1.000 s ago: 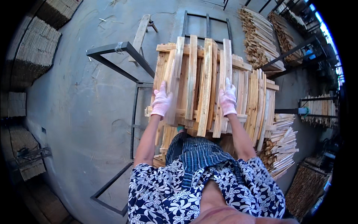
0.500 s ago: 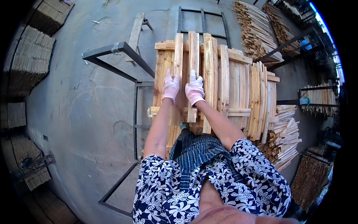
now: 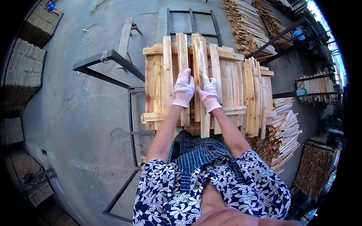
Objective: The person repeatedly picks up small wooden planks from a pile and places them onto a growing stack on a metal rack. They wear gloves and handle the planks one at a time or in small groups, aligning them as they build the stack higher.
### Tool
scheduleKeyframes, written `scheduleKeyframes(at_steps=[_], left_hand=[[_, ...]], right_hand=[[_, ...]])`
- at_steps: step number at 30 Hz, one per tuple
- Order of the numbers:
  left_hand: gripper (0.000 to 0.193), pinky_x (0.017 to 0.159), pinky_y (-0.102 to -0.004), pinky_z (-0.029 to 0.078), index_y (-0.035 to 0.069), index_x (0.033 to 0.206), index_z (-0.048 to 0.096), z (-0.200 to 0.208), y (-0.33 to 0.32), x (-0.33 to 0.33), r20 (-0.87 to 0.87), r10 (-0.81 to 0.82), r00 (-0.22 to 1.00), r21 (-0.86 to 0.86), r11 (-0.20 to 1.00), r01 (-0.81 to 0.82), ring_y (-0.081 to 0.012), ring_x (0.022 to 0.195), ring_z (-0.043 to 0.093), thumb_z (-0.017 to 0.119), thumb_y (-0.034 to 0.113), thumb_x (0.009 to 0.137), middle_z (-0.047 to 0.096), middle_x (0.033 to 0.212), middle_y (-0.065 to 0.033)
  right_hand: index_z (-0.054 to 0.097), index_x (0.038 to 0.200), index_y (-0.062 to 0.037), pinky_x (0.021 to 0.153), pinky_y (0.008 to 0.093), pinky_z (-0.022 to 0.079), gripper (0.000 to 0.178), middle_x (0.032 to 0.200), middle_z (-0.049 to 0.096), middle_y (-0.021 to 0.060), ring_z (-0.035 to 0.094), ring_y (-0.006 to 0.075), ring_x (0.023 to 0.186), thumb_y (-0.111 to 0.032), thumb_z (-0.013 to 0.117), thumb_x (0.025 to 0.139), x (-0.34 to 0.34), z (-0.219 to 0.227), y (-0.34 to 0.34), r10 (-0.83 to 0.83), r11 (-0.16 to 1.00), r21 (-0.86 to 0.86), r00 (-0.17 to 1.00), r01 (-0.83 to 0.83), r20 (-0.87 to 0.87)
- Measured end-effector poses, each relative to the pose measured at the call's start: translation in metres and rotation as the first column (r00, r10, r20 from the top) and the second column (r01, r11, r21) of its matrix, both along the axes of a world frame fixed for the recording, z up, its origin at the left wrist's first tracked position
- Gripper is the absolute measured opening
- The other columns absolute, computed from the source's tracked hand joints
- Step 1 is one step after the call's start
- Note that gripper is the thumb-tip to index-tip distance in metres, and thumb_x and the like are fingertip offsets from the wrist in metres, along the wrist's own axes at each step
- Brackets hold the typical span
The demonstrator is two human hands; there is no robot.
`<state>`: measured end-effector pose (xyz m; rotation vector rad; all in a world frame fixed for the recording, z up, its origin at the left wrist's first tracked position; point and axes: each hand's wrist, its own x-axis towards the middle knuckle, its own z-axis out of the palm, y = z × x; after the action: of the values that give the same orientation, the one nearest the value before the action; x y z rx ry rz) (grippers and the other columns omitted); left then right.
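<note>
Both my hands wear whitish-pink knit gloves. My left hand (image 3: pixel 184 89) is closed over a long wooden slat (image 3: pixel 182 49), its fingers together and pointing away from me. Just to its right, my right hand (image 3: pixel 209 93) grips another wooden slat (image 3: pixel 204 126) along its edge, thumb toward the left. These slats lie lengthwise on a stack of pale boards, across a far crosspiece (image 3: pixel 152 50) and a near crosspiece (image 3: pixel 234 110). Another loose slat (image 3: pixel 167 67) lies left of my left hand. The undersides of the gripped slats are hidden.
A dark metal frame (image 3: pixel 126 66) stands at the stack's left, with a wooden bench (image 3: pixel 124 43) beyond it. Another metal frame (image 3: pixel 193 22) lies past the far end. Piles of loose slats (image 3: pixel 284 132) sit to the right. Bundled stacks (image 3: pixel 24 62) line the left side.
Both hands have shifted one slat to the right. My left hand has left the leftmost loose slat; my right hand has moved to the slat beyond its earlier one. The view has shifted slightly.
</note>
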<state>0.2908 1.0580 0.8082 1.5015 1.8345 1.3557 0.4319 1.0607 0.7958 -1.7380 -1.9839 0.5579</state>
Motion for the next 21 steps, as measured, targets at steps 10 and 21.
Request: scheduleKeyframes(at_steps=[10,21], left_hand=[[0.059,0.077,-0.0480,0.055,0.009,0.143,0.044,-0.019,-0.022,0.104,-0.559,-0.423,0.713,-0.574,0.818,0.035,-0.0342,0.105,0.062,0.063,0.025,0.090,0.055,0.122,-0.0181],[0.056,0.076,-0.0506,0.054,0.011,0.143,0.043,-0.027,-0.026,0.106,-0.531,-0.230,0.815,-0.483,0.873,-0.068,-0.0388,0.102,0.061,0.063,0.027,0.093,0.054,0.118,-0.0220]], right_hand=[[0.037,0.153,-0.0227,0.100,0.0536,0.047,0.081,0.134,0.050,0.0222,0.052,0.0466,0.118,-0.029,0.077,0.082,0.071,-0.025,0.024,-0.070,0.997,-0.010,0.915,0.081,0.398],[0.036,0.154,-0.0296,0.104,0.0546,0.045,0.077,0.137,0.047,0.0234,0.049,0.0476,0.123,-0.030,0.071,0.085,0.072,-0.022,0.031,-0.115,0.963,-0.210,0.963,0.167,0.243]])
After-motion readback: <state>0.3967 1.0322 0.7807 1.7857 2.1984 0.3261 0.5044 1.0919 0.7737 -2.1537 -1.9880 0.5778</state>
